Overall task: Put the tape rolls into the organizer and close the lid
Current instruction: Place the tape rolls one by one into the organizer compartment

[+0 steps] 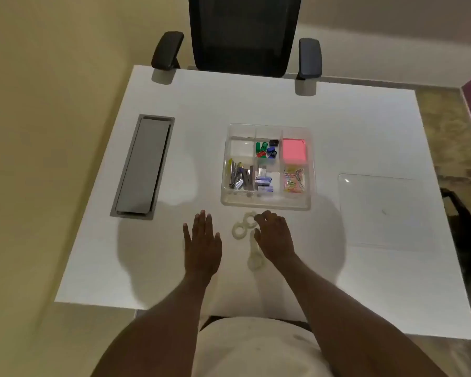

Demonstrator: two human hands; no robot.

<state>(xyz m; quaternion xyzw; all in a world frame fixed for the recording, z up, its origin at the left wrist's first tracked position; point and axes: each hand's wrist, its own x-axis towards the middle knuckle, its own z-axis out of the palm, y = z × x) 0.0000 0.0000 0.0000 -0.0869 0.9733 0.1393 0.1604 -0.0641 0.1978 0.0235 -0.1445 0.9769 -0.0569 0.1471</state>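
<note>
White surface [256, 104] filling mid-frame, grey cable hatch [142, 167] set into it at left, black mesh office chair [244, 34] tucked in at top centre, beige wall [38, 77] along the left, mottled floor [452, 137] at right, soft shadows pooling near the lower edge

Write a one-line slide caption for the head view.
Both hands, left hand and right hand, hover near translucent tape rolls before the open clear plastic organizer; its clear lid lies right.

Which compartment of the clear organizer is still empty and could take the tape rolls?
The far-left compartment of the organizer. The others hold coloured clips, a pink pad, staples or paper clips.
</note>
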